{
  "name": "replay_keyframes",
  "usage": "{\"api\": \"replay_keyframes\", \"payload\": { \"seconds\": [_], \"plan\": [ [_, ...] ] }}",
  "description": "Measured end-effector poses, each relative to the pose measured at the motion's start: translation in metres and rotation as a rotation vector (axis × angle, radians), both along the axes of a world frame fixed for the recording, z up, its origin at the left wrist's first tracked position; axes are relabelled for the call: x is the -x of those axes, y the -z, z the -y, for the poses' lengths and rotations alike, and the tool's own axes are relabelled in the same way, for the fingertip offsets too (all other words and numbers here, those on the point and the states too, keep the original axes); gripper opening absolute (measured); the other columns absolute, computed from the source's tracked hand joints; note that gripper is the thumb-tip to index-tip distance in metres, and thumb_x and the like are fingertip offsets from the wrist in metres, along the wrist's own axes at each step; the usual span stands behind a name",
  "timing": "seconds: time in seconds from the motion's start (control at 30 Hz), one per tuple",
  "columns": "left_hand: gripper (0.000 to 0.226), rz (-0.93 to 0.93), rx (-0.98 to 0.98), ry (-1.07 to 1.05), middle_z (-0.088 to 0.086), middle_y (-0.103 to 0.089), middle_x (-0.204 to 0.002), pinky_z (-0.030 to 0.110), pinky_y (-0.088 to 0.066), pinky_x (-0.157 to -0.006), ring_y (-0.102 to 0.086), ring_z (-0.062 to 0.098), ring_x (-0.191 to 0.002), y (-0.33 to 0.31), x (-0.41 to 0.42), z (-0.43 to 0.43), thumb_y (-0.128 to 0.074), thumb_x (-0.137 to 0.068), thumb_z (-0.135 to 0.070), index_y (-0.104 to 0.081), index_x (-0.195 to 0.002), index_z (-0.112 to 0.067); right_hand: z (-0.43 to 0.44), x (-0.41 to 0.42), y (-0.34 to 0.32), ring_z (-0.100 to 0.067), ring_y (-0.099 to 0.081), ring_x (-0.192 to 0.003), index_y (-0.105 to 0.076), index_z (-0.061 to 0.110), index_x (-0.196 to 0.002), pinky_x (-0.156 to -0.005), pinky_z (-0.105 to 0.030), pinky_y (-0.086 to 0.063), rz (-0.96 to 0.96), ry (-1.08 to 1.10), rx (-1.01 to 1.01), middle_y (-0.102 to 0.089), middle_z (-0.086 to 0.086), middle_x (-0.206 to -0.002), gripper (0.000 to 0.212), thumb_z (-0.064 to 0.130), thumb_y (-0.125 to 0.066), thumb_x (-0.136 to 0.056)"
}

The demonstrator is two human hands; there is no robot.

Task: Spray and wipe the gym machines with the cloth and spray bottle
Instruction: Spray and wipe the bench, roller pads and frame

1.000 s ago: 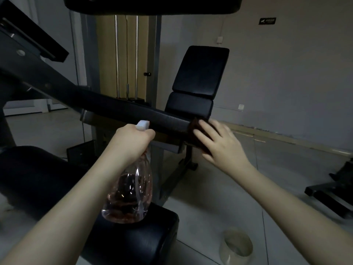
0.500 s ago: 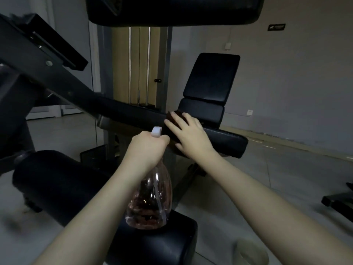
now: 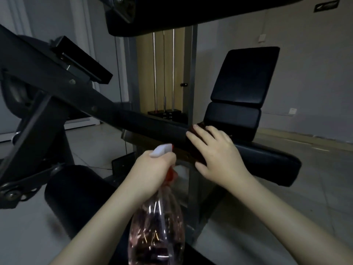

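The left hand (image 3: 152,169) is gripping the spray bottle (image 3: 158,226) by its neck, near centre. The right hand (image 3: 215,155), grip open and fingers flat, is pressing the dark cloth (image 3: 192,150) onto the machine's padded bar (image 3: 267,159).

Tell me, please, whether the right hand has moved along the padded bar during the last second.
Yes: the right hand has slid left along the padded bar, away from its free end.
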State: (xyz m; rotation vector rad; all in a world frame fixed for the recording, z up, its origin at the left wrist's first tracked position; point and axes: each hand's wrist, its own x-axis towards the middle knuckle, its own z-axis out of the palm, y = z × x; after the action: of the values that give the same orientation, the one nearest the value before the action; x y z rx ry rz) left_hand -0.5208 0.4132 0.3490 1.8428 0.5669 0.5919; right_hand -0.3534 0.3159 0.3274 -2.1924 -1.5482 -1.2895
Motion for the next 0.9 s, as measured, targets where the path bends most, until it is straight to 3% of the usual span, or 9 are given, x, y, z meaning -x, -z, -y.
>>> {"api": "replay_keyframes", "payload": {
  "seconds": [0.1,0.17,0.23,0.4,0.5,0.63,0.73,0.83,0.9],
  "plan": [
    [0.042,0.032,-0.089,0.022,0.027,-0.064,-0.087,0.047,-0.051,-0.071,-0.062,0.044,-0.08,0.0,-0.001,-0.012,-0.05,-0.07,-0.039,-0.064,-0.104,-0.019,-0.008,-0.004,-0.002,-0.033,-0.054,-0.116,-0.051,0.014,-0.134,-0.094,-0.044,-0.046,0.028,-0.025,-0.009,-0.053,-0.011,-0.135,0.083,0.035,-0.082,-0.059],
    [0.044,0.063,-0.116,-0.02,0.02,-0.065,-0.093,0.039,-0.052,-0.071,-0.066,0.033,-0.082,0.003,0.0,-0.022,-0.052,-0.079,-0.04,-0.059,-0.119,-0.023,-0.012,-0.005,-0.003,-0.033,-0.055,-0.114,-0.052,0.014,-0.133,-0.093,-0.044,-0.047,0.048,-0.023,-0.019,-0.055,-0.012,-0.133,0.082,0.035,-0.081,-0.059],
    [0.034,0.135,-0.113,-0.047,0.012,-0.065,-0.09,0.035,-0.053,-0.071,-0.066,0.023,-0.078,0.006,0.002,-0.032,-0.049,-0.094,-0.027,-0.055,-0.127,-0.026,-0.015,-0.006,-0.002,-0.033,-0.055,-0.115,-0.052,0.013,-0.133,-0.093,-0.044,-0.047,0.058,-0.025,-0.036,-0.054,-0.012,-0.134,0.08,0.033,-0.08,-0.061],
    [0.028,0.259,0.049,-0.079,0.009,-0.058,-0.077,0.049,-0.054,-0.08,-0.06,0.026,-0.073,0.007,0.013,-0.045,-0.044,-0.094,-0.008,-0.064,-0.098,-0.027,-0.016,-0.004,-0.002,-0.034,-0.053,-0.115,-0.051,0.014,-0.134,-0.093,-0.045,-0.046,0.015,-0.015,-0.039,-0.053,-0.011,-0.135,0.077,0.031,-0.078,-0.064],
    [0.025,0.155,-0.036,-0.091,0.01,-0.062,-0.076,0.042,-0.051,-0.069,-0.063,0.025,-0.071,0.004,0.012,-0.058,-0.046,-0.089,-0.013,-0.065,-0.103,-0.019,-0.016,-0.004,-0.001,-0.034,-0.055,-0.114,-0.053,0.014,-0.133,-0.093,-0.045,-0.047,0.007,-0.01,-0.028,-0.055,-0.011,-0.133,0.079,0.03,-0.08,-0.061],
    [0.033,0.111,-0.111,-0.197,0.011,-0.066,-0.098,0.047,-0.056,-0.081,-0.066,0.028,-0.088,0.001,0.016,-0.075,-0.048,-0.09,-0.03,-0.056,-0.121,-0.032,-0.017,-0.003,-0.003,-0.035,-0.054,-0.115,-0.054,0.013,-0.132,-0.093,-0.046,-0.046,0.039,0.004,-0.038,-0.055,-0.012,-0.132,0.077,0.029,-0.081,-0.061],
    [0.021,0.144,-0.109,-0.232,0.008,-0.063,-0.083,0.042,-0.053,-0.069,-0.064,0.029,-0.08,0.006,0.022,-0.087,-0.043,-0.097,-0.022,-0.054,-0.11,-0.034,-0.022,0.0,0.001,-0.036,-0.053,-0.117,-0.054,0.012,-0.132,-0.094,-0.046,-0.045,0.053,0.019,-0.038,-0.055,-0.013,-0.133,0.076,0.027,-0.08,-0.063],
    [0.022,0.158,-0.048,-0.228,0.012,-0.064,-0.082,0.033,-0.05,-0.057,-0.065,0.028,-0.076,0.005,0.025,-0.094,-0.043,-0.096,-0.018,-0.055,-0.104,-0.035,-0.035,0.001,0.0,-0.036,-0.052,-0.118,-0.054,0.011,-0.132,-0.096,-0.047,-0.044,0.057,0.013,-0.023,-0.054,-0.014,-0.133,0.074,0.026,-0.08,-0.063],
    [0.021,0.144,-0.028,-0.23,0.013,-0.065,-0.085,0.04,-0.053,-0.062,-0.067,0.032,-0.083,0.005,0.022,-0.095,-0.045,-0.094,-0.018,-0.055,-0.095,-0.037,-0.042,0.001,-0.002,-0.036,-0.051,-0.119,-0.054,0.011,-0.132,-0.097,-0.047,-0.043,0.059,0.007,-0.01,-0.054,-0.015,-0.134,0.075,0.026,-0.08,-0.063]
  ]
}}
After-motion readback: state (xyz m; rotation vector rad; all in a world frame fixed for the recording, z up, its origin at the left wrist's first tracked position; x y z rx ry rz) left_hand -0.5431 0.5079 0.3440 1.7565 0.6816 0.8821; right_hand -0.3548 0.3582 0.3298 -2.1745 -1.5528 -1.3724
